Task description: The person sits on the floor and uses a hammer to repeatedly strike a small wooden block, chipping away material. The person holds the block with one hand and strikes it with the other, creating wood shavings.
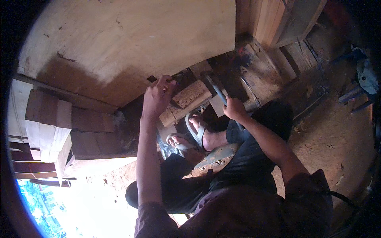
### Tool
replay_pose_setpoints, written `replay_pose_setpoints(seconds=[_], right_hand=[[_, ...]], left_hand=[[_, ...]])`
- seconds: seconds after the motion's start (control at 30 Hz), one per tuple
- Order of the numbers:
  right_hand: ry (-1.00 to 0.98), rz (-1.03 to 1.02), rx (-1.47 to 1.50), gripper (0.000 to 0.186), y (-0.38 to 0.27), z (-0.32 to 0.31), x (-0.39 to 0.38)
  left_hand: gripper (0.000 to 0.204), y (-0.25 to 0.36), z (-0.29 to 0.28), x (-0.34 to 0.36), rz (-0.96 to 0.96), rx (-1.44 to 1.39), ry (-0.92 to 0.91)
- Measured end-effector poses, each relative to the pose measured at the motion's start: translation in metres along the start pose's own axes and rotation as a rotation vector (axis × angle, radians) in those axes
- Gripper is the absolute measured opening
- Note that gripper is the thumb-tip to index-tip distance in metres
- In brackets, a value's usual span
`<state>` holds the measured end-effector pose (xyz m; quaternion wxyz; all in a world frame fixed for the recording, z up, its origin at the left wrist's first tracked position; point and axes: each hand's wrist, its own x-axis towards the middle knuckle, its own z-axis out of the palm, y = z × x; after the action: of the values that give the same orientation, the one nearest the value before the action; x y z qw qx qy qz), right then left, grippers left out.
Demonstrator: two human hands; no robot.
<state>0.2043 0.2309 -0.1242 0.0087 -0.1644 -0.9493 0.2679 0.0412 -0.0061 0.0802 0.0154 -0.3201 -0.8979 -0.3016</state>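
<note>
My right hand [235, 108] is wrapped round the blue-grey handle of a hammer [216, 89]. The hammer's dark head points up and to the left, over some wood pieces. Farther left, my left hand [157, 98] is raised at the lower edge of a large pale wooden panel [131, 35]. Its fingers are curled together, and whatever they may pinch is too small to make out. Just beyond them a small dark square hole [151, 78] shows in the panel. Between my hands lies a rough wooden block [192, 94].
My sandalled feet [197, 129] rest below the block. Stacked wood blocks [48, 127] stand at the left. Long planks [274, 23] lean at the upper right, and a blue plastic stool [367, 77] is at the far right. Brown dirt floor [329, 139] spreads on the right.
</note>
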Motion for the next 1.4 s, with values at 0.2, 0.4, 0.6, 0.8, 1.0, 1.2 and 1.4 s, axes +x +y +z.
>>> replay_pose_setpoints(seconds=[0.2, 0.4, 0.6, 0.8, 1.0, 1.2, 1.4], right_hand=[[-0.290, 0.173, 0.220, 0.052, 0.018, 0.025, 0.002], [-0.024, 0.066, 0.370, 0.058, 0.025, 0.025, 0.012], [-0.053, 0.110, 0.445, 0.061, 0.023, 0.020, 0.017], [0.285, -0.144, 0.582, 0.051, -0.004, -0.001, 0.021], [0.322, -0.415, 0.629, 0.033, -0.089, -0.051, 0.039], [0.257, -1.084, 0.322, 0.038, -0.243, -0.061, 0.072], [-0.446, -0.676, -0.778, 0.032, -0.287, -0.040, 0.086]], left_hand=[[0.021, -0.030, 0.040, 0.015, -0.142, 0.034, -0.069], [0.018, -0.030, 0.032, 0.007, 0.050, 0.083, 0.443], [0.020, -0.038, 0.010, -0.053, -0.145, -0.069, 0.735], [0.025, -0.078, 0.056, -0.131, -0.435, -0.387, 0.664], [0.032, -0.114, 0.121, -0.175, -0.750, -0.090, 0.741], [0.036, -0.168, 0.120, -0.113, -0.518, 0.140, 0.547], [0.036, -0.181, 0.145, -0.104, -0.767, 0.421, 0.353]])
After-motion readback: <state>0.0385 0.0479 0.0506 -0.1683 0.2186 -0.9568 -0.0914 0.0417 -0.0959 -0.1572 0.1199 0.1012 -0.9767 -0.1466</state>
